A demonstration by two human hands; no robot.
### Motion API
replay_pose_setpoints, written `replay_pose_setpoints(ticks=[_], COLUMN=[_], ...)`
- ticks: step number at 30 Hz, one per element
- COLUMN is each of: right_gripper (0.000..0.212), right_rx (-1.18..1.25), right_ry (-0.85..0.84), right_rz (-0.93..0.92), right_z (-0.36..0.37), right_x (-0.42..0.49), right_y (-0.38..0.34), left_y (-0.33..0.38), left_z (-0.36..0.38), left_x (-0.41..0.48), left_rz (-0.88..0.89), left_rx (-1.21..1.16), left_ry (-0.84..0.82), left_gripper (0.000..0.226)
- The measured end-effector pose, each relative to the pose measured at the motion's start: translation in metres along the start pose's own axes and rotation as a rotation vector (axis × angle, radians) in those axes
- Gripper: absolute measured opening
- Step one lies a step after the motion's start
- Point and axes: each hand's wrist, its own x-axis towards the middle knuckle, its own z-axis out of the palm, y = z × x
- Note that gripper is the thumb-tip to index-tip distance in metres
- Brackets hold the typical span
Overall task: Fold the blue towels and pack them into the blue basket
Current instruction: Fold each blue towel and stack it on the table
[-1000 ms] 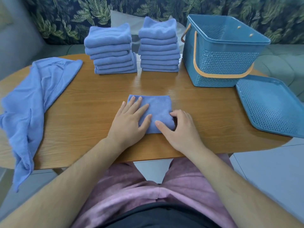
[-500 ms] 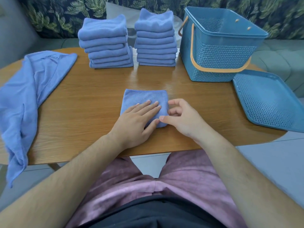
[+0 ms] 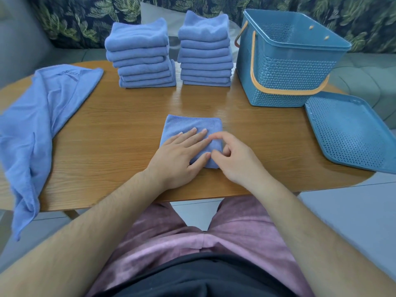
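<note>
A small folded blue towel lies on the wooden table near its front edge. My left hand rests flat on the towel with straight fingers. My right hand is at the towel's right edge, fingers curled, thumb and fingers pinching that edge. The blue basket with an orange handle stands open at the back right, and no towels show inside it. Two stacks of folded blue towels stand at the back centre.
An unfolded blue towel drapes over the table's left edge. The basket's perforated blue lid lies flat on the right, overhanging the edge. A sofa with leaf-print cushions runs behind the table.
My left hand has slid right across the folded towel. My right hand has curled its fingers and closed in on the towel's right edge.
</note>
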Motion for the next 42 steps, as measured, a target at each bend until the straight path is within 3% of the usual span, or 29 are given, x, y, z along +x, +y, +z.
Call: replay_pose_setpoints(ticks=[2, 5, 9, 11, 15, 20, 27, 34, 42], right_gripper=[0.036, 0.04, 0.043, 0.046, 0.042, 0.04, 0.046, 0.047, 0.049], right_rx=[-0.211, -0.408, -0.436, -0.369, -0.241, 0.08, 0.385, 0.284, 0.132], right_ry=[0.03, 0.061, 0.043, 0.017, 0.039, 0.062, 0.024, 0.054, 0.091], right_rz=[-0.059, 0.016, 0.064, 0.059, -0.024, -0.092, -0.077, -0.191, -0.296], right_z=[0.005, 0.006, 0.008, 0.015, 0.022, 0.018, 0.014, -0.023, -0.044], right_x=[-0.005, -0.007, -0.004, -0.002, 0.001, 0.002, 0.02, 0.091, 0.204], right_y=[-0.003, -0.003, 0.0, 0.001, 0.003, 0.004, -0.011, -0.065, -0.161], left_y=[0.0, -0.003, -0.006, -0.004, 0.001, -0.006, -0.017, -0.043, -0.114], left_z=[-0.004, -0.008, -0.012, -0.012, -0.015, -0.024, -0.039, -0.097, -0.191], left_x=[0.002, 0.0, -0.006, -0.005, -0.001, 0.001, 0.004, 0.06, 0.148], left_rz=[-0.017, -0.089, -0.459, -0.561, -0.526, -0.487, -0.427, -0.469, -0.45], left_rx=[-0.067, -0.108, 0.057, 0.062, -0.014, -0.306, -0.514, -0.592, -0.378], left_ry=[-0.032, -0.076, -0.028, -0.067, 0.006, 0.093, 0.21, 0.346, 0.468], left_gripper=[0.062, 0.063, 0.068, 0.067, 0.064, 0.055, 0.05, 0.046, 0.048])
